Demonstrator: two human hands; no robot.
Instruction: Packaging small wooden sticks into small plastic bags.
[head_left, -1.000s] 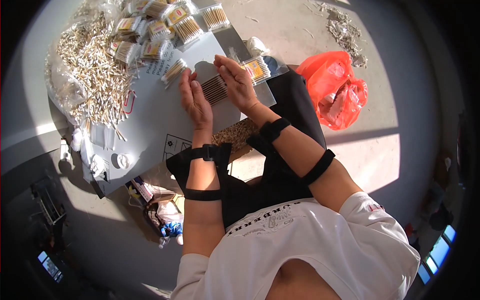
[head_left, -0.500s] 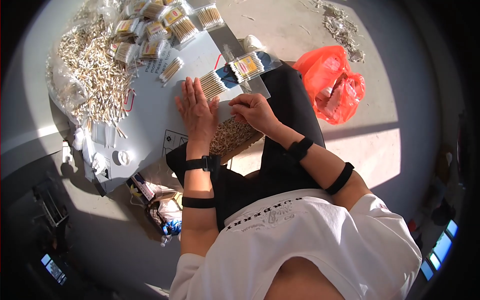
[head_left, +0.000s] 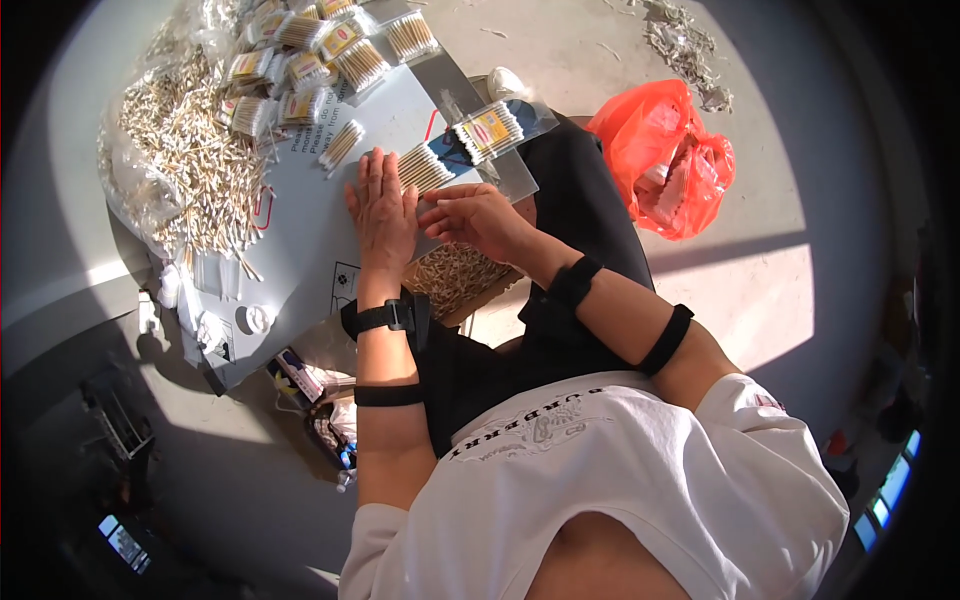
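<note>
head view: clear bag [head_left: 124, 200] holds loose swabs [head_left: 190, 150]; left hand [head_left: 386, 222] flat, fingers together; right hand [head_left: 485, 220] half-curled, grip unclear.

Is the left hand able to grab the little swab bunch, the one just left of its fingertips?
Probably yes: the left hand lies flat and close by, and nothing seems to block the way between it and the swab bunch.

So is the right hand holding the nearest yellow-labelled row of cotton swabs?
No, the right hand is apart from that yellow-labelled row of cotton swabs, lying farther up the picture.
</note>
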